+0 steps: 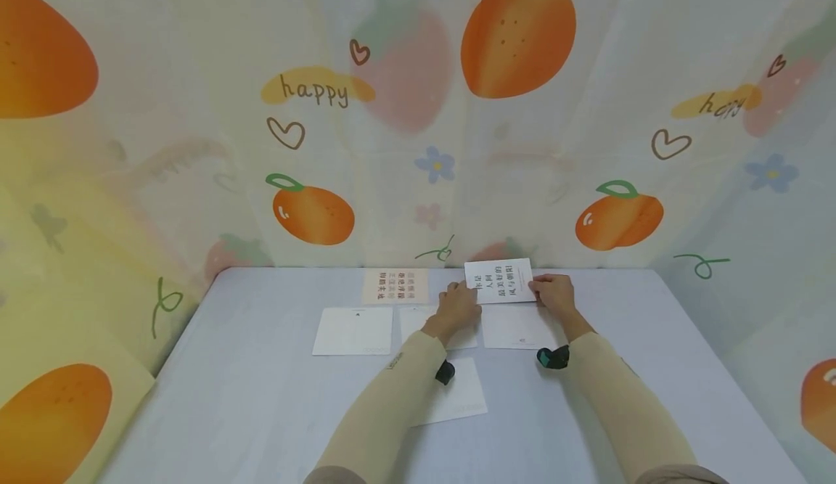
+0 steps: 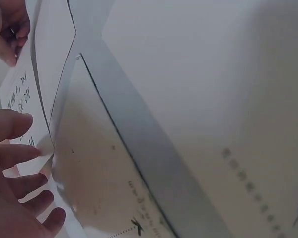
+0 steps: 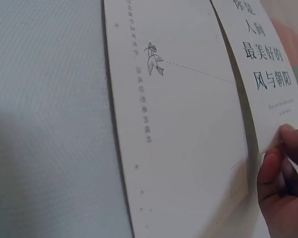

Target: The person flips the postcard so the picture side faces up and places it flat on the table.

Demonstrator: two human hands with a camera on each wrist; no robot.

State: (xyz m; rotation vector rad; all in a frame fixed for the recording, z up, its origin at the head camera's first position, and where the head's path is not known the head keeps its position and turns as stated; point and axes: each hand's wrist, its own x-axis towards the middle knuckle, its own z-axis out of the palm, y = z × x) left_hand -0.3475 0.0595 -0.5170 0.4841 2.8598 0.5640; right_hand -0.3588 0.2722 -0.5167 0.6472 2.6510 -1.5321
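Note:
Both hands hold a white postcard (image 1: 499, 281) with dark printed characters, near the table's back edge. At its right edge, the right hand (image 1: 555, 299) pinches the corner between thumb (image 3: 290, 141) and fingers. The left hand (image 1: 457, 306) grips the postcard's left end, its thumb and index finger at the edge and the other fingers spread in the left wrist view. Just below lies another postcard (image 3: 188, 114), showing a small bird drawing and a dotted line. A further white postcard (image 1: 418, 317) is partly hidden beneath the left hand.
To the left of the held postcard lies a beige card (image 1: 395, 286) with printed characters. A white card (image 1: 353, 331) is in front of it, and another (image 1: 464, 393) lies nearer, partly under the left sleeve. The fruit-patterned curtain (image 1: 392, 179) rises behind the white table (image 1: 261, 397).

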